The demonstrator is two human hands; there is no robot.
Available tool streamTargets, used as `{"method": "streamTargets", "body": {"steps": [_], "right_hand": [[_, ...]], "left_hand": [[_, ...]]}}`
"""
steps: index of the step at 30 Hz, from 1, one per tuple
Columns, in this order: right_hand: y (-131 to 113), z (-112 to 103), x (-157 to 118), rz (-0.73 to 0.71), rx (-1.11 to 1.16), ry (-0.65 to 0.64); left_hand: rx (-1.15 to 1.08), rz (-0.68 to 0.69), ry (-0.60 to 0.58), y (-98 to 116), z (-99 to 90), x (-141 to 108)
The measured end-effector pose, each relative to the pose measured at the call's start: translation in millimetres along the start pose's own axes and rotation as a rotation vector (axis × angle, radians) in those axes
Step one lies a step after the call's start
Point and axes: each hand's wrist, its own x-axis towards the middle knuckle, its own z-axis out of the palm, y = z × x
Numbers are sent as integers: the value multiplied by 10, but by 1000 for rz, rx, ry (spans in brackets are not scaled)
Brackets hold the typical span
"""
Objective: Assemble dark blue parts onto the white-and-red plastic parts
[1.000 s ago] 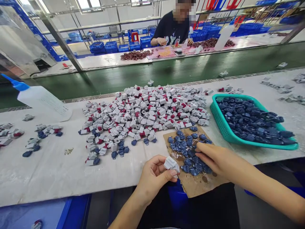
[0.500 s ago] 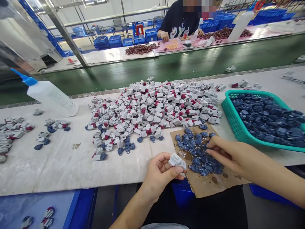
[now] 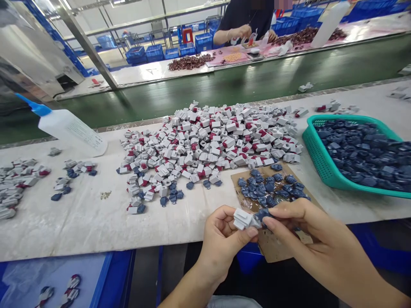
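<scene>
Grey part (image 3: 243,219) | near side, pinched in left hand (image 3: 218,246) | right hand (image 3: 316,229): fingertips closed on blue piece (image 3: 262,215) at its right end | both likely light, stiff; blue probably slippery, best gripped by edges

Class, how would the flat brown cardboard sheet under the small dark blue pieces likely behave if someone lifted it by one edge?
The brown cardboard sheet would probably feel light and flex, since it looks thin, and its wet patches may have softened it. The small dark blue pieces could slide as it tilts, though the glossy liquid might hold some.
</scene>
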Motion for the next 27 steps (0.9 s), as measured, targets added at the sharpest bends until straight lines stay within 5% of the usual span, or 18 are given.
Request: {"method": "streamTargets", "body": {"steps": [10,23,27], "right_hand": [[-4,-146,40,-164,-66,-268],[245,32,90,137,250,-430],[215,-34,280,216,311,-305]], "left_hand": [[158,2,-20,44,-22,-32],[167,-6,117,-95,-23,40],[222,-104,45,-4,-4,86]]}}
